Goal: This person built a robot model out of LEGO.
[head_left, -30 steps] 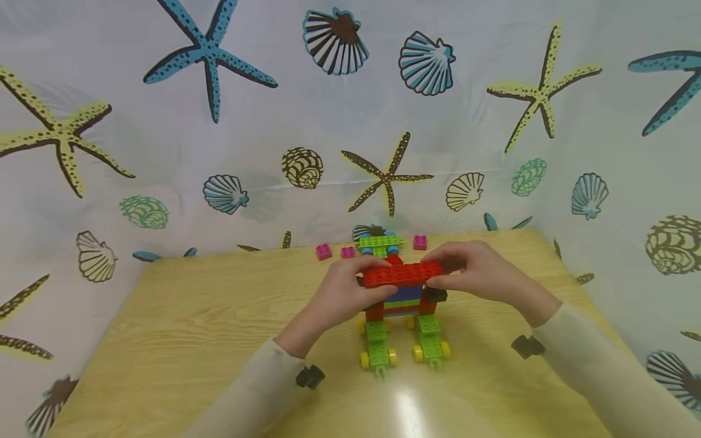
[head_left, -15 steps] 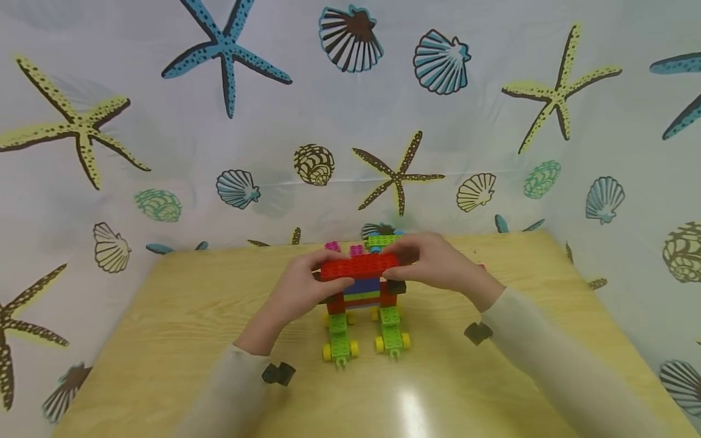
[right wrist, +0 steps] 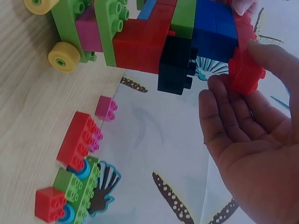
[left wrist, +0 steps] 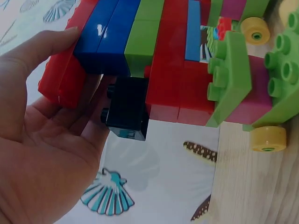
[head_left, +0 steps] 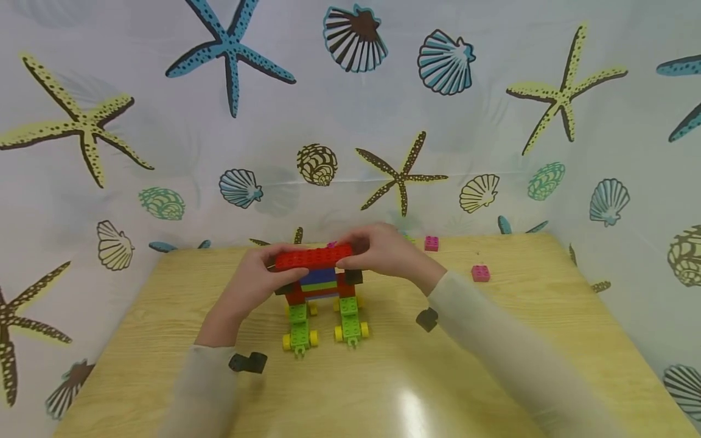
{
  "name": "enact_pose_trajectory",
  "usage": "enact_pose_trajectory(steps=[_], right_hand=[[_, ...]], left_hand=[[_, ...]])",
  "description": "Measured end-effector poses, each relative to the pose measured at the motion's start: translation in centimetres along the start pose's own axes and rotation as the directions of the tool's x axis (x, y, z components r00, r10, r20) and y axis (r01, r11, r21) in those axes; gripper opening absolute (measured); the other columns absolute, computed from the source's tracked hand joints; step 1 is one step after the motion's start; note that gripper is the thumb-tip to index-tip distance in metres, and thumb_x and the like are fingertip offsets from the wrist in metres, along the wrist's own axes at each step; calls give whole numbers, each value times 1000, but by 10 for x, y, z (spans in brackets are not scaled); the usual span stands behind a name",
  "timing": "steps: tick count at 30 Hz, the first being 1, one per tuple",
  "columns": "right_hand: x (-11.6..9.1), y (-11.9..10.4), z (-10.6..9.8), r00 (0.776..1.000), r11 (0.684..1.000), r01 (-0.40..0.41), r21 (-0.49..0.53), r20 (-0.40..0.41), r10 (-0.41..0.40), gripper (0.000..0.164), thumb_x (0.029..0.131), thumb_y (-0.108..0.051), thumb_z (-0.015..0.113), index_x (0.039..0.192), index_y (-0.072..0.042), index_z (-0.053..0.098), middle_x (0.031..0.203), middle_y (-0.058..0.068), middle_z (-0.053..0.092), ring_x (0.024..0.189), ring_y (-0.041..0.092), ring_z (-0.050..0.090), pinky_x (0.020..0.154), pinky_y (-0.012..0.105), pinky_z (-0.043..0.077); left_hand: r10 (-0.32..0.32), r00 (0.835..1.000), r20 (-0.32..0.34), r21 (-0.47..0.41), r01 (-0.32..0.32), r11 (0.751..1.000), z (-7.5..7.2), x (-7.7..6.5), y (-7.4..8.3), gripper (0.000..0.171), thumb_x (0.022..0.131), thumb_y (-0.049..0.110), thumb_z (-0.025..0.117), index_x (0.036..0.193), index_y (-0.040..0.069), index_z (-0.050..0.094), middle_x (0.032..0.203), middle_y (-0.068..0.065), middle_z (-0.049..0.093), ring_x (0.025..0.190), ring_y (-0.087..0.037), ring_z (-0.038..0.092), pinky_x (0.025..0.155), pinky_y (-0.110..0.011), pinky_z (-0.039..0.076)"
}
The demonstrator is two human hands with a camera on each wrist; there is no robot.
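A toy-brick model (head_left: 319, 285) stands on two green wheeled bases (head_left: 350, 319) with yellow wheels. A long red brick (head_left: 314, 258) tops it, over blue bricks (left wrist: 105, 35), a green layer and red bricks. Black bricks (left wrist: 127, 108) jut from its sides. My left hand (head_left: 246, 286) grips the left end of the red top brick, thumb on the near face and fingers behind. At the opposite end my right hand (head_left: 383, 252) pinches the same brick between thumb and fingers, its palm turned up toward the brick in the right wrist view.
Loose pink bricks (head_left: 481, 273) lie right of the model, one of them (head_left: 431, 243) near the back edge. Behind my right hand is a green base with blue wheels (right wrist: 86, 191), with red bricks (right wrist: 77, 137) by it. A shell-patterned curtain (head_left: 274, 121) backs the wooden table (head_left: 438, 365).
Both hands have shifted left together with the brick model, keeping their grip on the red top brick. A pink brick formerly behind the right arm now shows; the wheeled base behind is mostly covered.
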State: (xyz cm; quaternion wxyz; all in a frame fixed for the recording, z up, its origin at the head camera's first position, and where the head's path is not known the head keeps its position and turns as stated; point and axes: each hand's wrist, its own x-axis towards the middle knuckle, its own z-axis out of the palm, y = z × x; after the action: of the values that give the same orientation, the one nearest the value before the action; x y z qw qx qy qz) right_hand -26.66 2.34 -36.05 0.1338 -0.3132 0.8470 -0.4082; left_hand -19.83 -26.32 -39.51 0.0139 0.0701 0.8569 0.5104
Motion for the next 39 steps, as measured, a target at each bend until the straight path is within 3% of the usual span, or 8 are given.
enact_pose_trajectory(steps=[8, 12, 16, 21, 24, 28, 33, 39], right_hand=[[14, -6, 8, 999, 1000, 27, 5, 28, -27, 33, 101, -31, 86, 130, -18, 80, 114, 0, 83, 93, 17, 71, 79, 31, 62], [16, 0, 4, 1000, 999, 28, 30, 13, -28, 37, 102, -36, 84, 134, -18, 80, 124, 0, 83, 108, 18, 75, 96, 35, 65], [18, 19, -7, 999, 995, -8, 98, -50, 13, 41, 106, -38, 79, 140, -17, 78, 138, 2, 80, 125, 22, 75, 113, 43, 62], [22, 58, -11, 989, 988, -98, 118, -98, 110, 41, 107, -30, 78, 143, -12, 75, 142, 9, 77, 130, 29, 72, 116, 48, 61], [25, 80, -5, 982, 983, -148, 106, -105, 159, 45, 105, -27, 80, 145, -8, 73, 145, 14, 75, 133, 32, 71, 117, 49, 60], [30, 100, 5, 974, 981, -180, 75, -123, 188, 48, 104, -24, 80, 146, -3, 71, 145, 18, 75, 134, 33, 71, 115, 48, 61], [34, 111, 12, 973, 983, -186, -1, -138, 184, 42, 104, -18, 80, 142, -1, 73, 140, 17, 77, 130, 33, 74, 113, 47, 62], [34, 110, 13, 980, 982, -169, -83, -116, 159, 38, 104, -14, 79, 139, 0, 75, 138, 17, 79, 129, 34, 74, 115, 47, 61]], left_hand=[[-8, 1000, 4, -13, 8, 1000, -16, -3, -5, 53, 103, 33, 83, 150, 12, 69, 151, -18, 68, 132, -38, 67, 97, -25, 65], [-18, 1000, 2, -2, 18, 1000, -18, -3, -7, 53, 103, 33, 83, 149, 10, 69, 150, -19, 69, 131, -38, 67, 97, -24, 64], [-32, 999, 3, 12, 32, 999, -21, -4, -8, 54, 103, 34, 83, 149, 10, 69, 151, -19, 69, 132, -38, 67, 100, -29, 65], [-35, 999, 7, 13, 34, 999, -23, -6, -9, 55, 103, 35, 83, 151, 11, 68, 152, -18, 68, 133, -37, 67, 101, -29, 65], [-34, 999, 8, 8, 34, 999, -24, -7, -9, 55, 103, 34, 83, 150, 10, 68, 152, -19, 68, 132, -37, 67, 98, -26, 65], [-41, 999, 3, 17, 41, 999, -25, -7, -9, 55, 103, 35, 84, 149, 10, 68, 151, -18, 69, 132, -37, 67, 100, -30, 66], [-48, 999, 3, 26, 48, 999, -24, -7, -10, 57, 102, 36, 84, 151, 11, 67, 153, -18, 67, 136, -39, 66, 105, -40, 66], [-60, 998, -7, 33, 60, 998, -24, -8, -11, 58, 102, 37, 84, 151, 12, 67, 155, -18, 66, 138, -40, 65, 108, -47, 66]])
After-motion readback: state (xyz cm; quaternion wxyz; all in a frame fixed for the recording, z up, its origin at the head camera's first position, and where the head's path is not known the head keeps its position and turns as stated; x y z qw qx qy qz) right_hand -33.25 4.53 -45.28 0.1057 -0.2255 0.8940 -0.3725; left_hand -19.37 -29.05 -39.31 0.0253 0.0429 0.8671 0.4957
